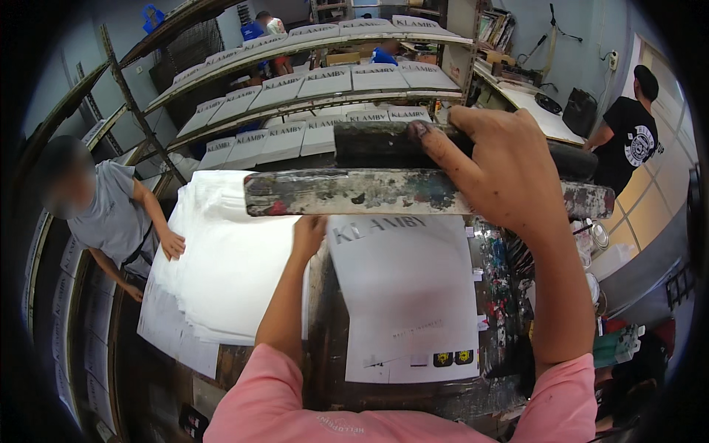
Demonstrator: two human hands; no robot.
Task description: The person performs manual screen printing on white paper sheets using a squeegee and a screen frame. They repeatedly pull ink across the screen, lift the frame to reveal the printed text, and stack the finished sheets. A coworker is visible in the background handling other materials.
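Note:
My right hand [502,166] is closed over a long ink-spattered bar [340,193], which looks like the raised edge of a screen-printing frame. Behind it, under the same fingers, runs a dark bar [377,144], perhaps a squeegee. My left hand [310,232] is closed at the upper left corner of a printed white sheet [406,288], its fingertips partly hidden below the spattered bar. The sheet looks slightly blurred and lies askew on the dark, ink-stained table [325,317]. Left of it is a thick stack of blank white sheets [236,258].
A person in grey [118,207] rests a hand by the stack's left edge. Ahead, a tiered rack [295,52] holds several rows of printed sheets. A person in black [628,125] stands at the right. Jars [597,236] and a green container [617,347] sit right of the table.

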